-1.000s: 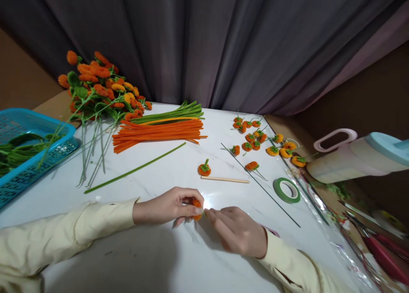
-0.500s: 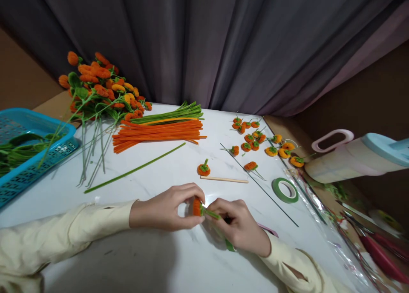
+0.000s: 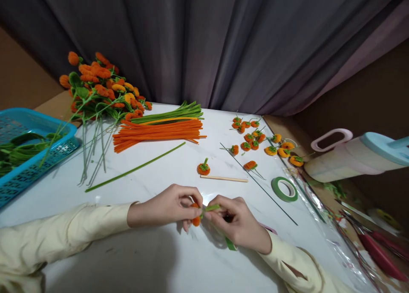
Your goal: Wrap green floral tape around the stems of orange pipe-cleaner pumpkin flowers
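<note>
My left hand [image 3: 169, 208] is closed around a small orange pipe-cleaner flower head [image 3: 196, 220] low over the white table. Green pipe-cleaner ends [image 3: 212, 208] stick out of the flower toward my right hand [image 3: 239, 220], whose thumb and fingers pinch at its green base. Something dark sits inside the right palm, with a pink loop [image 3: 268, 228] showing behind the hand; I cannot make out what it is. A green piece [image 3: 230, 243] peeks out under that hand. Ahead lie another orange flower head [image 3: 203, 168] with a green stub and a thin wooden stick [image 3: 224, 179].
Orange pipe cleaners [image 3: 159, 134] and green ones [image 3: 169, 114] lie in bundles behind. Finished flowers [image 3: 99, 84] and a blue basket [image 3: 67, 146] stand left. Rightward are several flower heads [image 3: 254, 145], a thin wire [image 3: 258, 184], green tape [image 3: 284, 189], a tumbler [image 3: 345, 161] and red-handled pliers [image 3: 381, 254].
The flower head has turned and dropped slightly in my left fingers, which have shifted their hold toward its green base. My right fingers have moved a little closer to the flower.
</note>
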A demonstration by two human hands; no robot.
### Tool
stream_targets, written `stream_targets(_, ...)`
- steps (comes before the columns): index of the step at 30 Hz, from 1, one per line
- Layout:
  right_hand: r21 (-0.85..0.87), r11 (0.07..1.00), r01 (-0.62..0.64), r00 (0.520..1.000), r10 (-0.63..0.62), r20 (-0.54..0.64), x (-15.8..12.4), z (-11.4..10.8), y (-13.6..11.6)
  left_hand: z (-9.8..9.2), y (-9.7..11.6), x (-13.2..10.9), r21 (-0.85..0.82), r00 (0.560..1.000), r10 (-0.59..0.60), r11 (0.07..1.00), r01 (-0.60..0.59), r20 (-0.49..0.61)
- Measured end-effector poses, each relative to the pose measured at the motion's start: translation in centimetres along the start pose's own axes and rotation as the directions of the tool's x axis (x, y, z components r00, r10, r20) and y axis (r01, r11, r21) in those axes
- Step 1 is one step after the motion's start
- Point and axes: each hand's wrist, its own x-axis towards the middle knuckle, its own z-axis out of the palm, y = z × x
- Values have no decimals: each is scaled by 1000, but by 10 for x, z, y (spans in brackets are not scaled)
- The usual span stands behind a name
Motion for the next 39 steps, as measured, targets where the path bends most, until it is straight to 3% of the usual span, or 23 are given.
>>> stream_targets(4,-263,939,223,974,-223,28,-2,-2,5,-3,2,1,-88,995,-72,993,78,69)
stream_targets(9,-516,737,436,889,-443,119,-5,-1,14,-5,4,3,-148,979,-181,970,194,95)
stream_targets(16,-674,332,660,679,-649,344,-2,-2,13,-9,-2,5,-187,945,-294,930,317,142)
stream_targets(20,-688,205,696,613,-667,422,-2,-4,11,-11,-4,6,-183,933,-309,922,342,185)
stream_targets(23,-693,248,677,641,-661,390,-4,-3,12,-13,-1,5,-151,943,-279,940,307,180)
stream_targets(25,-698,356,621,713,-627,315,-4,-3,13,-13,4,3,-96,966,-221,967,235,136)
stream_targets(27,-684,500,531,796,-571,201,-4,-2,15,-12,10,-1,101,995,-76,992,70,58)
stream_targets(28,-663,575,479,834,-535,139,-4,-1,15,-11,12,-3,253,999,37,967,-43,32)
stream_targets(30,-598,702,386,889,-457,36,-4,-1,15,-9,15,-6,536,962,268,805,-255,55)
stream_targets(32,-522,790,320,924,-381,-10,-4,0,13,-7,14,-8,656,918,382,666,-354,107)
stream_targets(33,-487,820,302,935,-353,-15,-3,0,12,-6,12,-8,671,915,390,650,-355,106)
stream_targets(35,-436,851,293,945,-327,-4,-2,0,10,-6,11,-8,638,946,321,720,-272,41)
stream_targets(37,-413,859,303,945,-326,16,-2,0,9,-7,11,-6,484,986,165,864,-136,-18)
stream_targets(39,-412,855,315,943,-332,31,-1,0,9,-9,13,-4,251,1000,3,968,-8,20)
